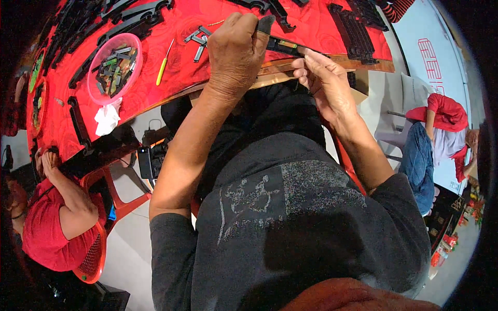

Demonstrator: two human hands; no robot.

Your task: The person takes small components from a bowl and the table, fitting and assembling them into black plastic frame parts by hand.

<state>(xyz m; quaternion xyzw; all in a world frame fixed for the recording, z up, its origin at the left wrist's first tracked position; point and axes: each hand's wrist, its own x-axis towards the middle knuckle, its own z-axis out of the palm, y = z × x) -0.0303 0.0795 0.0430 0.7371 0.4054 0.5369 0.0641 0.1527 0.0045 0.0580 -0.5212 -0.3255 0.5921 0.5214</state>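
A long black plastic part (272, 43) lies at the table's near edge between my hands, with a small greenish-orange piece set in it. My left hand (233, 49) is closed in a fist above the part's left end. Something dark covers or sits at its thumb tip, and whatever its fingers hold is hidden. At the other end, my right hand (329, 80) has its thumb and index finger pinched on the part, the other fingers curled. Small grey metal pieces (199, 53) rest just left of my left hand. Farther left lies a thin tool with a yellow-green handle (162, 71).
A pink basket (92, 83) holds many small pieces, with a crumpled white tissue (108, 119) beside it. Long black parts (353, 33) cover much of the red tablecloth (179, 20). A co-worker in red (65, 228) sits at left; another person (441, 116) sits at right.
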